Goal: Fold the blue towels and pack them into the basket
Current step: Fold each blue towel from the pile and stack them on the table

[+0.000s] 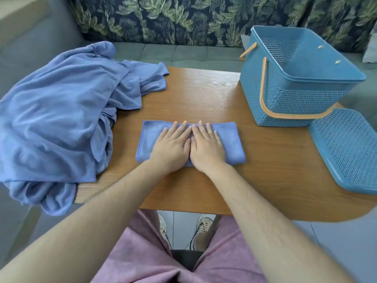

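Left hand (173,145) and right hand (206,146) press flat, fingers straight, on folded towel (230,141); basket (295,82) nearby.

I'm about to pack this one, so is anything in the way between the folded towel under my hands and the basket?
Nothing visible. Only bare table lies between the folded towel and the basket. Its lid is off, lying on the table to the right, and its handle hangs down, so the top is open.

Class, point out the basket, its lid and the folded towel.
basket (295,99), head view, front wall.
lid (350,148), head view, mesh top.
folded towel (234,144), head view, right end.
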Available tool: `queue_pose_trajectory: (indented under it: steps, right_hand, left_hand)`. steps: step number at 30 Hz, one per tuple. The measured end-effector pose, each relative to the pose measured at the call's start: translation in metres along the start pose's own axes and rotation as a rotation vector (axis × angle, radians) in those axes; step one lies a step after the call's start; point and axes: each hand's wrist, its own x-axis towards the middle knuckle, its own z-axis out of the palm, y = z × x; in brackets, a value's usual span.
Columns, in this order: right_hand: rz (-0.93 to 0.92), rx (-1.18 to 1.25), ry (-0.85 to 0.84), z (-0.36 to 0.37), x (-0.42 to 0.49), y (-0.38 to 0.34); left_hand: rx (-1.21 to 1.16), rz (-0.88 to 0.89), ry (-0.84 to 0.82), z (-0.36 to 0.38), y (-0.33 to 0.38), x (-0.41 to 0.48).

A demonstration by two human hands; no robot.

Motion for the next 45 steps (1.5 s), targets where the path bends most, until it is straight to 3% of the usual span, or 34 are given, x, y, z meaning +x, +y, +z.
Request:
queue_pose_trajectory:
  steps: [6, 16, 19, 22, 25, 27, 31, 35, 45]
  right_hand:
    - [0.114, -0.065, -0.068, -0.008, -0.009, 0.034]
    - [0.2, -0.054, -0.044, -0.019, -0.017, 0.078]
    - [0.168, -0.144, 0.172, -0.02, -0.023, 0.057]
    - [0.019, 0.057, 0.435, -0.022, -0.035, 0.009]
    - [0.007, 0.094, 0.26, -0.012, -0.037, -0.027]
    - [0.017, 0.018, 0.144, -0.005, -0.037, -0.026]
    - [-0.063, 0.065, 0.14, -0.01, -0.03, 0.008]
    - [-0.095, 0.141, 0.196, -0.02, -0.024, 0.03]
    - [-0.101, 0.198, 0.083, -0.008, -0.054, 0.03]
  left_hand:
    - [0.063, -0.098, -0.071, -0.007, -0.03, -0.005]
    - [0.134, -0.086, -0.186, -0.029, -0.08, -0.001]
    - [0.2, 0.092, -0.069, -0.032, -0.067, -0.002]
    - [0.068, 0.281, -0.092, -0.04, -0.056, 0.006]
    - [0.033, 0.23, -0.205, -0.041, -0.051, 0.014]
    - [0.093, 0.207, -0.16, -0.04, -0.052, 0.012]
    - [0.241, 0.2, 0.016, -0.041, -0.047, -0.004]
    - [0.149, 0.193, 0.138, -0.034, -0.038, -0.026]
    - [-0.044, 0.181, 0.064, -0.019, -0.042, -0.034]
